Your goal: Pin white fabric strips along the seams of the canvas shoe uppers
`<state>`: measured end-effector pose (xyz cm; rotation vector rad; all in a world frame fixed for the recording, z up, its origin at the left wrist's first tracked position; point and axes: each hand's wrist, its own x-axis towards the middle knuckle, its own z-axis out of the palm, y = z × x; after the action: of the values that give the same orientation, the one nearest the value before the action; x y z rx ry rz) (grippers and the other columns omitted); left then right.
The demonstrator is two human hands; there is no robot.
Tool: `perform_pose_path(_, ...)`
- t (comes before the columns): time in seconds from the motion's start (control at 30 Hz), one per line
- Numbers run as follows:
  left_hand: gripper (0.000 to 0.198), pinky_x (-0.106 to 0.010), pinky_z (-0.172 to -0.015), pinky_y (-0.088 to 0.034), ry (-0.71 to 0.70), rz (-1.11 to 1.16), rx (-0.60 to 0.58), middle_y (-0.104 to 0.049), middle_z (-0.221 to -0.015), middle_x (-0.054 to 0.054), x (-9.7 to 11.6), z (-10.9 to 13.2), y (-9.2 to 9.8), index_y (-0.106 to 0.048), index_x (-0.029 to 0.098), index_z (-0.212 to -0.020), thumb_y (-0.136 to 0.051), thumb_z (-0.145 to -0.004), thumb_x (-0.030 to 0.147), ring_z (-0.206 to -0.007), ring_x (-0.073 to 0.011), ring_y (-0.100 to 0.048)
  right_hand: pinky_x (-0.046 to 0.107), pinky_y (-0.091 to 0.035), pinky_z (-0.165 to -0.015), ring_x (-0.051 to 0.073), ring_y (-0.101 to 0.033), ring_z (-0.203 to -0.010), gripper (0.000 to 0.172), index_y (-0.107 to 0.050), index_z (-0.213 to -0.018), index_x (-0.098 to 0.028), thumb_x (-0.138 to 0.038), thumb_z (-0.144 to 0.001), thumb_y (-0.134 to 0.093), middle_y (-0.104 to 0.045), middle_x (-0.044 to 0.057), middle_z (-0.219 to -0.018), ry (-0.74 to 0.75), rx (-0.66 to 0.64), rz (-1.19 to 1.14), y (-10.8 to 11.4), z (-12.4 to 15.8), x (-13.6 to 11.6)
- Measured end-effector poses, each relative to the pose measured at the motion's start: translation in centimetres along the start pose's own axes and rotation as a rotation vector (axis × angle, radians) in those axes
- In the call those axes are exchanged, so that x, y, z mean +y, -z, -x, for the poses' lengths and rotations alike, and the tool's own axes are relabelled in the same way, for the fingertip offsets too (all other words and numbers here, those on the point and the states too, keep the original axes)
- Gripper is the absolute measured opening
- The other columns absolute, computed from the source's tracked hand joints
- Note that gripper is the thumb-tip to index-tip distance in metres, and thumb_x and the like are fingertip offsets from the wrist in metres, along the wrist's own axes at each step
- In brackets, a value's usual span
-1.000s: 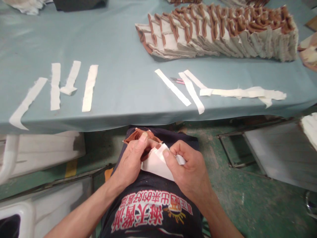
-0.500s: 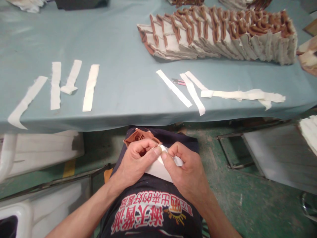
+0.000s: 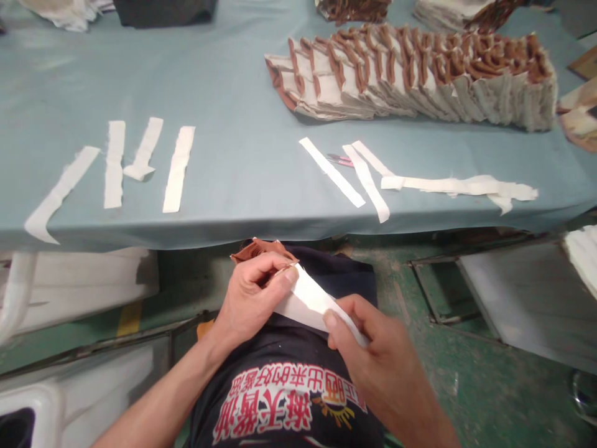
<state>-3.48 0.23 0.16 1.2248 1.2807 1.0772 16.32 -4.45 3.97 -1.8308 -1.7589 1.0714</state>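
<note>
Over my lap, my left hand (image 3: 254,295) pinches the upper end of a white fabric strip (image 3: 310,292) against the edge of a brown and white fabric piece (image 3: 263,249). Lower and to the right, my right hand (image 3: 364,339) grips the same strip between thumb and fingers, so it lies stretched between both hands. A paler layer of the piece hangs under the strip. The fingertips of my left hand partly cover the place where strip and brown fabric meet.
On the blue-green table (image 3: 224,155) lie loose white strips (image 3: 180,168) at left and more strips (image 3: 364,180) at right, beside small pink-handled snips (image 3: 340,160). A long row of folded brown and white pieces (image 3: 410,81) stands behind. A metal frame (image 3: 433,292) is at right below.
My right hand has moved down and to the right, away from my left hand, and more of the white strip now shows between them. The view has shifted slightly.
</note>
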Motion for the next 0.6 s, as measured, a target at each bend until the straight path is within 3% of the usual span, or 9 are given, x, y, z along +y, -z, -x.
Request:
perform_pose_path(0.13, 0.021, -0.019, -0.053, -0.038, -0.057, -0.03, 0.003, -0.061, -0.066, 0.001, 0.0, -0.5, -0.1, -0.069, 0.016, -0.072, -0.067, -0.089, 0.027, -0.059, -0.0096, -0.048, 0.023, -0.043, -0.053, 0.013, -0.063, -0.054, 0.034, -0.063, -0.076, -0.023, -0.043, -0.102, -0.053, -0.067, -0.003, -0.062, -0.037, -0.007, -0.139, 0.1, 1.1, 0.9)
perform_pose_path(0.23, 0.022, -0.02, -0.057, -0.042, -0.066, -0.019, -0.024, -0.066, -0.073, -0.001, 0.0, -0.9, -0.3, -0.067, 0.015, -0.071, -0.065, -0.09, 0.027, -0.066, -0.0117, -0.054, 0.021, -0.044, -0.048, 0.012, -0.059, -0.047, 0.039, -0.06, -0.073, -0.023, -0.043, -0.105, -0.052, -0.064, -0.004, -0.057, -0.006, 0.004, -0.204, -0.1, 1.4, 1.7)
perform_pose_path(0.47, 0.032, -0.022, -0.051, -0.03, 0.073, 0.012, 0.034, -0.048, -0.063, 0.003, -0.2, -1.6, -0.2, -0.052, 0.017, -0.062, -0.066, -0.086, 0.033, -0.057, -0.0094, -0.037, 0.024, -0.052, -0.058, 0.017, -0.075, -0.057, 0.015, -0.071, -0.098, -0.02, -0.027, -0.103, -0.059, -0.079, 0.0, -0.071, 0.418, 0.324, 0.139, -0.7, 1.3, 4.2)
perform_pose_path(0.53, 0.033, -0.022, -0.052, -0.031, 0.076, 0.03, 0.041, -0.047, -0.064, 0.003, -0.1, -1.6, -0.1, -0.051, 0.018, -0.062, -0.066, -0.087, 0.033, -0.059, -0.0098, -0.037, 0.025, -0.05, -0.055, 0.017, -0.072, -0.053, 0.02, -0.072, -0.091, -0.02, -0.03, -0.103, -0.059, -0.078, 0.001, -0.067, 0.373, 0.301, 0.11, -0.9, 1.3, 4.7)
perform_pose_path(0.6, 0.032, -0.022, -0.054, -0.033, 0.063, 0.043, 0.039, -0.05, -0.067, 0.002, 0.0, -1.6, 0.2, -0.053, 0.018, -0.064, -0.066, -0.089, 0.033, -0.061, -0.0104, -0.04, 0.025, -0.044, -0.048, 0.014, -0.063, -0.044, 0.033, -0.069, -0.078, -0.021, -0.038, -0.104, -0.057, -0.071, 0.0, -0.057, 0.212, 0.143, -0.031, -1.2, 1.6, 5.3)
